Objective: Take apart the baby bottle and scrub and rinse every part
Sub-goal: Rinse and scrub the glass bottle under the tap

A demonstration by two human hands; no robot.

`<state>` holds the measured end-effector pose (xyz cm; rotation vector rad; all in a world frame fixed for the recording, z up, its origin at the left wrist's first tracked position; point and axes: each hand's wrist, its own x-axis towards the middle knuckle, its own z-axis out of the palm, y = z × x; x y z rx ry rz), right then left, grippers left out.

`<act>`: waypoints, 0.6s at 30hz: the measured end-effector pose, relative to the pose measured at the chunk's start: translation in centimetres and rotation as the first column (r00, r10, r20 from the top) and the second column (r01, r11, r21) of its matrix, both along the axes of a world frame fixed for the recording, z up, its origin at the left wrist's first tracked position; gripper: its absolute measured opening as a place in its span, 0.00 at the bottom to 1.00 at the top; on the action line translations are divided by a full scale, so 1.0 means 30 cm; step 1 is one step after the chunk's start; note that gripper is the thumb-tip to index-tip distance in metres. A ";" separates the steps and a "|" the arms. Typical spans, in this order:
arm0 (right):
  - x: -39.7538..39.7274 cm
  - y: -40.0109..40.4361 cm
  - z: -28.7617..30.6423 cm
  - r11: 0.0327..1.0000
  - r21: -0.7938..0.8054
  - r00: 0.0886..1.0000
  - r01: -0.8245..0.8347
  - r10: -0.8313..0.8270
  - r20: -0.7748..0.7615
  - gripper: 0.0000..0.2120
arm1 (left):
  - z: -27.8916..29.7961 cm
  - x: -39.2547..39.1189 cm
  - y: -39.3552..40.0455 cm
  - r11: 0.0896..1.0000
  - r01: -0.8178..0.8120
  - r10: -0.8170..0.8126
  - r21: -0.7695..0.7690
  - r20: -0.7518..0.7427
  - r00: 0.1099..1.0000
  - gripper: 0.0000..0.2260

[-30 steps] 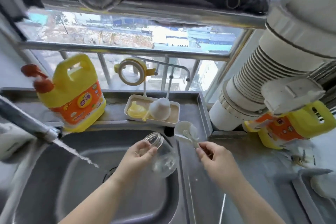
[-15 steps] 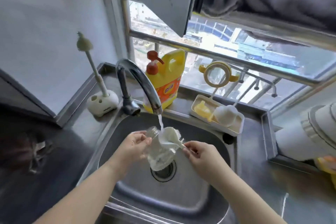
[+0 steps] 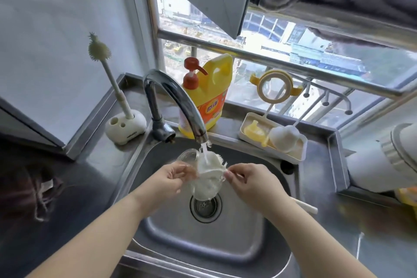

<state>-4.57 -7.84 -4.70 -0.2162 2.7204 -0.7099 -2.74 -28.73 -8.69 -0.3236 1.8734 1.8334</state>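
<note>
Scrub-rinse step: my left hand (image 3: 173,178) grips clear bottle body (image 3: 191,165) under running faucet (image 3: 178,106), over sink (image 3: 259,228). My right hand (image 3: 246,178) pinches brush (image 3: 209,165) handle. Next, I judge: push bristles deeper, twist.

Clear bottle (image 3: 191,169) lay tilted over the sink (image 3: 259,228), mouth up-left, under running water. White sponge brush (image 3: 208,165) sat in front of it, under the stream. Yellow-handled collar ring (image 3: 275,84) hung on rack. Yellow nipple (image 3: 253,130) and white cap (image 3: 283,140) sat in tray (image 3: 300,156).
</note>
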 end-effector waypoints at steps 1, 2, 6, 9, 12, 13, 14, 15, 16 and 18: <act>-0.009 0.005 -0.003 1.000 -0.001 0.999 0.031 -0.031 -0.013 0.12 | 0.004 0.000 -0.002 1.000 0.018 -0.018 -0.014 0.009 1.000 0.09; -0.016 0.005 -0.003 0.998 -0.019 0.998 0.056 -0.056 -0.014 0.12 | 0.007 -0.002 -0.003 0.999 0.035 -0.035 -0.029 0.012 0.999 0.09; -0.017 -0.016 -0.001 0.999 -0.020 0.999 -0.039 0.038 -0.026 0.13 | 0.013 -0.017 -0.010 0.998 -0.016 0.014 0.060 0.028 0.999 0.08; -0.038 -0.002 -0.002 1.000 -0.016 0.999 0.023 -0.024 -0.038 0.13 | 0.018 -0.019 -0.025 0.998 0.020 -0.019 0.064 -0.015 1.000 0.07; -0.036 -0.007 0.001 0.997 -0.079 1.000 -0.021 0.023 0.019 0.12 | 0.006 -0.015 -0.032 0.989 0.047 -0.041 0.137 -0.044 0.998 0.11; -0.032 -0.010 0.001 0.996 -0.073 0.998 -0.047 0.050 0.032 0.12 | 0.008 -0.015 -0.033 0.988 0.041 -0.035 0.150 -0.044 0.998 0.09; -0.031 -0.009 -0.001 0.997 -0.052 0.998 -0.055 0.056 0.034 0.12 | 0.006 -0.016 -0.036 0.989 0.031 -0.026 0.148 -0.035 0.999 0.07; -0.035 -0.003 -0.004 0.999 -0.029 0.999 -0.039 0.040 0.026 0.12 | 0.006 -0.017 -0.038 0.989 0.020 -0.019 0.147 -0.013 1.000 0.05; -0.039 0.003 -0.008 1.000 -0.020 1.000 -0.011 0.011 0.016 0.11 | 0.003 -0.018 -0.042 0.988 0.027 -0.029 0.151 0.010 1.000 0.05; -0.040 0.004 -0.010 0.999 -0.043 1.000 0.007 -0.006 0.022 0.11 | 0.003 -0.021 -0.047 0.987 0.061 -0.067 0.149 0.038 0.997 0.04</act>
